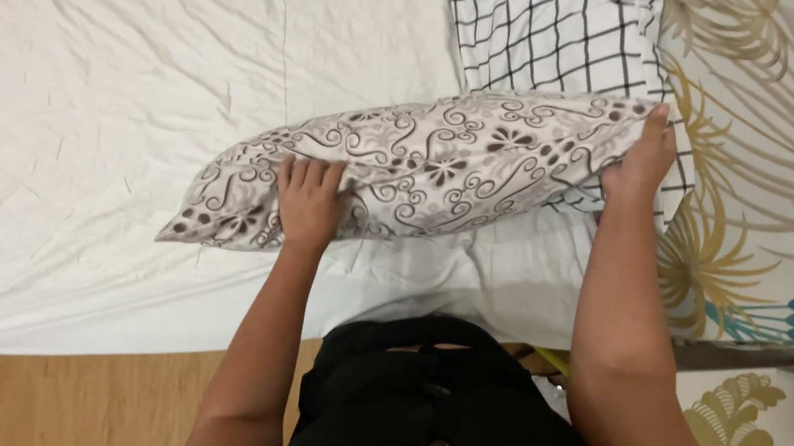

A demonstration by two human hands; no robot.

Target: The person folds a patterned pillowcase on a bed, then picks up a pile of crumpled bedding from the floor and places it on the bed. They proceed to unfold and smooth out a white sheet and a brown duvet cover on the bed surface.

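The left hand (309, 202) presses flat, fingers spread, on the pillow (423, 162) near its lower-left end. The right hand (641, 160) clutches its upper-right corner. The pillow's long axis slants from lower left to upper right across the bed (83, 121).

A floral-patterned pillow (423, 162) lies tilted across a bed (83, 121) covered in a white sheet. The left hand (309, 202) presses flat on the pillow's lower end; the right hand (641, 160) grips its upper end. A checked pillow (545, 32) lies just behind the floral pillow, partly under it.
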